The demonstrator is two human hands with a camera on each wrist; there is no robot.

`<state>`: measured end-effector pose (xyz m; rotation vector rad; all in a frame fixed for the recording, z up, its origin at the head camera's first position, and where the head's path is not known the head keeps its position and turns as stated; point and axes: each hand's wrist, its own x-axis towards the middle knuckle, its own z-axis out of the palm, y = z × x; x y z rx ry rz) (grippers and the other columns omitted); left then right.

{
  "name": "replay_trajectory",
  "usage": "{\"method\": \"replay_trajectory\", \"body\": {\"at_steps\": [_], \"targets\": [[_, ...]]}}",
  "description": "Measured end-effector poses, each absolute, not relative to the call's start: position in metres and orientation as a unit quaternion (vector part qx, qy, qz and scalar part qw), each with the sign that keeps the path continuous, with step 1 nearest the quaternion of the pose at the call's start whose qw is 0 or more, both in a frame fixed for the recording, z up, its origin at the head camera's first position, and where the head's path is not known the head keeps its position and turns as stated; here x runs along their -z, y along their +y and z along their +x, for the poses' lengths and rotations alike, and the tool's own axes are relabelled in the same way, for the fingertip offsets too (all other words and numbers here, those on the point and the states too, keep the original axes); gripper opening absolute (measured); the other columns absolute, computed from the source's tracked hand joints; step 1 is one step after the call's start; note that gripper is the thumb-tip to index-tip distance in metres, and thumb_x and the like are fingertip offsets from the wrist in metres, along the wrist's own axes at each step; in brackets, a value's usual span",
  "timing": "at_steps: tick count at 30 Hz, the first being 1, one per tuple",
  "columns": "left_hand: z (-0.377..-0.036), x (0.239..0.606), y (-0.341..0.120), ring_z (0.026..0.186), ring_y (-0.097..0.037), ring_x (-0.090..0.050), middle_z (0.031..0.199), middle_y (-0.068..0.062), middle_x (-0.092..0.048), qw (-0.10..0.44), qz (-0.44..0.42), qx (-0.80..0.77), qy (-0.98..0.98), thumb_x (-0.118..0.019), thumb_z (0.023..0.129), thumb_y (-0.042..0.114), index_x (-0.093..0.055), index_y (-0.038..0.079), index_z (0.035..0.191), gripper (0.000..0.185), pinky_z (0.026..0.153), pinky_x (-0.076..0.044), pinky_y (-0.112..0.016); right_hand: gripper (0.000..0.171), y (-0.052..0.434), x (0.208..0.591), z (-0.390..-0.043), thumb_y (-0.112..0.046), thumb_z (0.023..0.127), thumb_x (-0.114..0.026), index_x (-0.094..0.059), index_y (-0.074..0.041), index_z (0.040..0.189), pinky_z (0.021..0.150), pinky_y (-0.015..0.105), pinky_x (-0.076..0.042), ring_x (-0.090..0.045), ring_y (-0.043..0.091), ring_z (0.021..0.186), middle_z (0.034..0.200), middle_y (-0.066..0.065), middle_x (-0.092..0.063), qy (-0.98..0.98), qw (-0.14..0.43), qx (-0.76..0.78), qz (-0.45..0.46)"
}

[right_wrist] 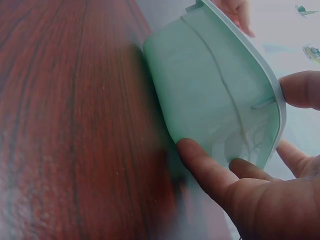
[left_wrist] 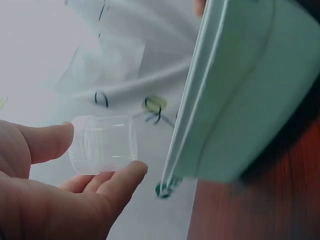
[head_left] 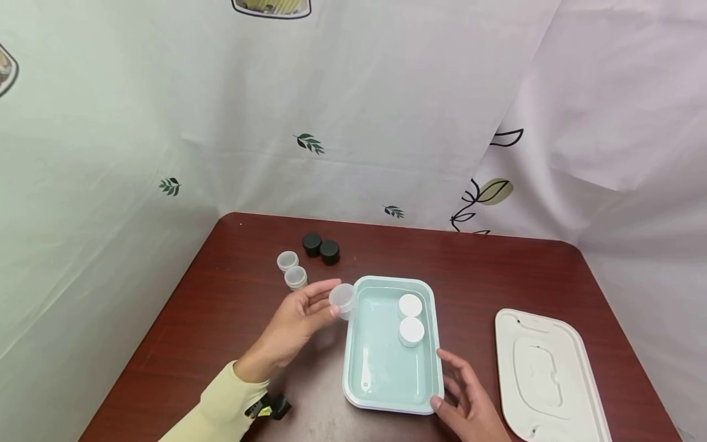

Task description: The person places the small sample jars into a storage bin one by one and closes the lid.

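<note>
Fingers (left_wrist: 120,182) and thumb of the left hand (head_left: 295,322) are curled lightly around a small clear jar (head_left: 343,299), which is pinched on its side just beside the left rim of the tray, held above the bench. The fingers of the right hand (head_left: 469,402) are spread loosely and are laid against the near right corner of the tray, with the thumb seen over its rim in the right wrist view.

White sheeting printed with leaves (head_left: 309,143) is hung around the work area on three sides. A dark red wood-grain bench (head_left: 221,307) is set in front of it. A white lid (head_left: 549,374) is laid flat on the bench, well apart to the right of the tray. A pale green tray (head_left: 381,368) is placed near the middle of the bench. Two white-capped jars (head_left: 411,319) are stood in the tray, touching each other, toward its far right side. Two more clear jars (head_left: 291,269) without caps are stood on the bench to the left of the tray, and two black caps (head_left: 321,248) are laid just behind them.
</note>
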<state>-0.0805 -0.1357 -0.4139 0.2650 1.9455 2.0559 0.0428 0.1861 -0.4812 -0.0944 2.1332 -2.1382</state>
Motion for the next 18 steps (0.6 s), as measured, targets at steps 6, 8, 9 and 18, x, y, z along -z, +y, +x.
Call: {"method": "replay_trajectory", "body": {"at_steps": [6,8,9,18], "targets": [[-0.073,0.41,-0.11,0.13,-0.03,-0.065,0.145,-0.026,-0.061,0.182,0.118,-0.68,0.701,-0.07,0.1,0.007,-0.049,-0.005,0.152,0.057,0.096,-0.056,-0.022,0.069,0.185,0.482,0.043,0.008,0.094,-0.069,-0.039,-0.004,0.155,0.092,0.034,-0.063,-0.065,0.006,0.127,0.149,0.013,-0.051,0.712,0.058,0.7,-0.019],[-0.069,0.412,-0.1,0.133,-0.034,-0.062,0.146,-0.024,-0.06,0.194,0.123,-0.665,0.711,-0.07,0.1,0.007,-0.052,-0.003,0.151,0.055,0.096,-0.056,-0.023,0.07,0.185,0.483,0.043,0.008,0.094,-0.069,-0.039,-0.004,0.155,0.092,0.034,-0.063,-0.065,0.006,0.126,0.15,0.018,-0.049,0.714,0.059,0.698,-0.013],[-0.068,0.412,-0.095,0.133,-0.035,-0.062,0.147,-0.023,-0.06,0.198,0.126,-0.656,0.717,-0.07,0.1,0.008,-0.054,-0.001,0.15,0.054,0.096,-0.056,-0.023,0.07,0.185,0.483,0.043,0.009,0.093,-0.069,-0.039,-0.003,0.155,0.092,0.034,-0.063,-0.065,0.007,0.127,0.15,0.021,-0.048,0.715,0.059,0.697,-0.015],[-0.052,0.419,-0.056,0.128,-0.027,-0.067,0.137,-0.007,-0.069,0.231,0.181,-0.569,0.768,-0.074,0.099,0.015,-0.063,0.005,0.141,0.044,0.1,-0.058,-0.033,0.067,0.187,0.484,0.043,0.008,0.096,-0.067,-0.038,-0.003,0.156,0.093,0.033,-0.062,-0.065,0.008,0.128,0.149,0.014,-0.053,0.712,0.053,0.698,-0.045]]}}
